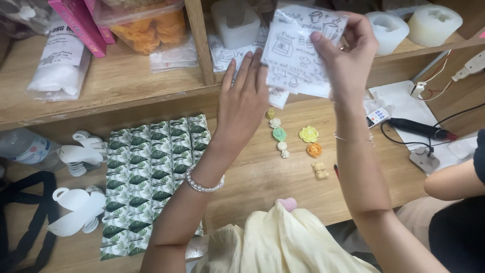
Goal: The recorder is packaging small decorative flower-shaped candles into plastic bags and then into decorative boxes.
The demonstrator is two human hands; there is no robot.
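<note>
Head view looks down on a wooden surface (252, 177) under a shelf (126, 81). Up near the back edge, the right hand (348, 48) has its grip clamped on a clear printed bag (298, 55), thumb in front and fingers behind, raised over the shelf's edge. The left hand (245, 98) sits just beside it, fingers spread flat and apart, fingertips touching the bag's lower left corner, holding nothing. Below the bag, toward the middle of the surface, small moulded shapes (279, 134) lie in a short column, with a yellow flower (308, 134) and an orange flower (314, 149) just to the right. Toward the left edge, green leaf-print packets (151, 172) lie in overlapping rows, white paper cut-outs (81, 151) beside them. At the right edge, another person's arm (452, 182) rests near a black tool (419, 128).
</note>
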